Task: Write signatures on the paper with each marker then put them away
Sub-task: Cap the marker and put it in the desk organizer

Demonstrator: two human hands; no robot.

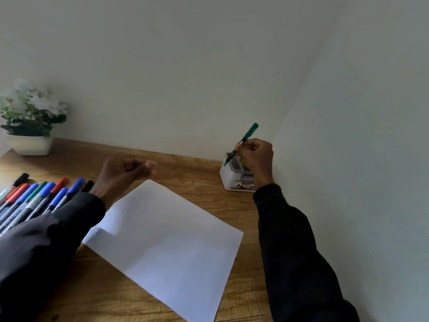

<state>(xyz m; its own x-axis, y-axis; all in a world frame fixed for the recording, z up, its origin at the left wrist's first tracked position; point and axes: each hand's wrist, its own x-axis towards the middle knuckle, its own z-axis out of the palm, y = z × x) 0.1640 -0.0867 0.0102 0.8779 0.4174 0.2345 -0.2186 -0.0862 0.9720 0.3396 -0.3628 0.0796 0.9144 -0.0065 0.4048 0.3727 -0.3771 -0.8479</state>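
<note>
Slim green-capped marker [248, 134], tilted, pinched in right grip [256, 156] over white holder [228, 177]; left grip [123, 173] loose, empty.

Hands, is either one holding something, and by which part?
The right hand pinches the green marker near the middle of its barrel, lower end over the white box. The left hand holds nothing, fingers loosely curled.

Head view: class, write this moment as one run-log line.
right hand: holds green marker pen, lower end at white plastic box | left hand: loosely curled, empty | white paper sheet: no marks visible
</note>
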